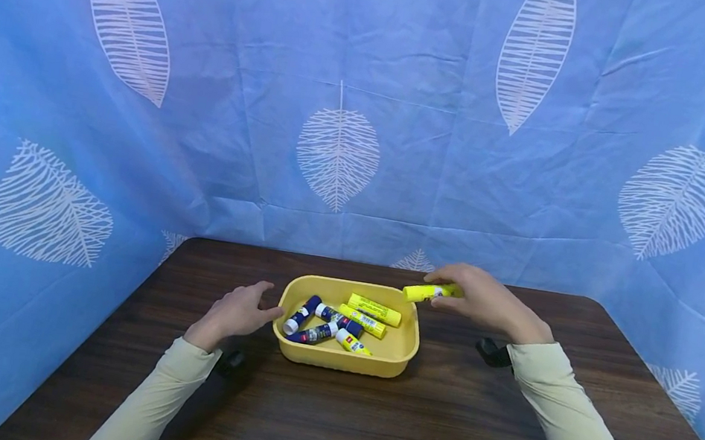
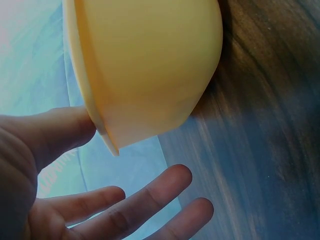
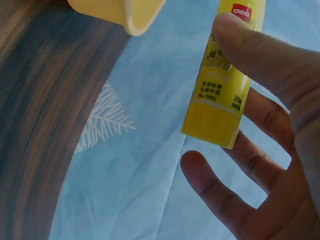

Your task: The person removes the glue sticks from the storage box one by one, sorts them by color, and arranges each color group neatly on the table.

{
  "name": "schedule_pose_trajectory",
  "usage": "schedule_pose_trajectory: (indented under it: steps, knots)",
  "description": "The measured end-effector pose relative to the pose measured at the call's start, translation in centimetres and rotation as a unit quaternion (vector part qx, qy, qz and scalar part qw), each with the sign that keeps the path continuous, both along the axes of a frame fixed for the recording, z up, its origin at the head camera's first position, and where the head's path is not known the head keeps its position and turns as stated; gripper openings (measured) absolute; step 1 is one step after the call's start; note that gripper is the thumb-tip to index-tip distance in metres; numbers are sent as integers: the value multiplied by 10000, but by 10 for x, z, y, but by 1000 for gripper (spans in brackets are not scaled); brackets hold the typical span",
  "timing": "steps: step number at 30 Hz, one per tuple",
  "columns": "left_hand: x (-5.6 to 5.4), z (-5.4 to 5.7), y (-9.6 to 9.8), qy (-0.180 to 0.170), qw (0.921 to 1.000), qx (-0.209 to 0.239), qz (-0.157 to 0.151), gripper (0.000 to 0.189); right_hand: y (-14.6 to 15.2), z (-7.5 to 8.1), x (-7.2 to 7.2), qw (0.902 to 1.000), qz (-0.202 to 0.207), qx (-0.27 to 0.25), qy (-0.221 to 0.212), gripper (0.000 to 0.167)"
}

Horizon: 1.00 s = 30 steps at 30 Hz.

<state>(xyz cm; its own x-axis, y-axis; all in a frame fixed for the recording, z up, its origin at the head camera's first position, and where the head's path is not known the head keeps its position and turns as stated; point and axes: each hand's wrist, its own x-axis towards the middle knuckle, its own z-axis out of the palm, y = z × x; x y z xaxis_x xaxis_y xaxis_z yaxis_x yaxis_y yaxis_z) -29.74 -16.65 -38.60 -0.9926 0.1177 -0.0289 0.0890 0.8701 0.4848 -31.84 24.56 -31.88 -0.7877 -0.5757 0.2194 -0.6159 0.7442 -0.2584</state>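
My right hand (image 1: 486,299) pinches a yellow glue stick (image 1: 423,292) above the back right corner of a yellow plastic basket (image 1: 339,362). In the right wrist view the thumb presses on the labelled side of that glue stick (image 3: 214,102). The left hand (image 1: 238,314) is at the basket's left side. Its thumb touches the rim (image 2: 92,107) in the left wrist view, while the other fingers stand apart from the wall. Inside the basket lie three yellow glue sticks (image 1: 375,309) on the right and three dark blue glue sticks (image 1: 312,333) on the left.
The basket stands on a dark wood-grain table (image 1: 363,432). Behind and beside the table hangs a blue cloth (image 1: 257,131) with white leaf prints. Dark straps with a small black device (image 1: 495,353) show at the wrists.
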Motion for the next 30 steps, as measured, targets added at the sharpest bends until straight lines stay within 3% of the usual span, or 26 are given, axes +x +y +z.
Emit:
schedule_pose_trajectory:
  steps: [7,14,30]
  knots:
    - [0,0,0,-40,10000,27,10,66,13,-9,-2,9986,-244,-417,202,23]
    - [-1,-1,0,-83,9999,77,13,67,22,-18,-2,9963,-478,-612,354,24]
    - [2,2,0,-44,10000,32,-66,64,30,-40,-15,9904,-911,-1040,96,25]
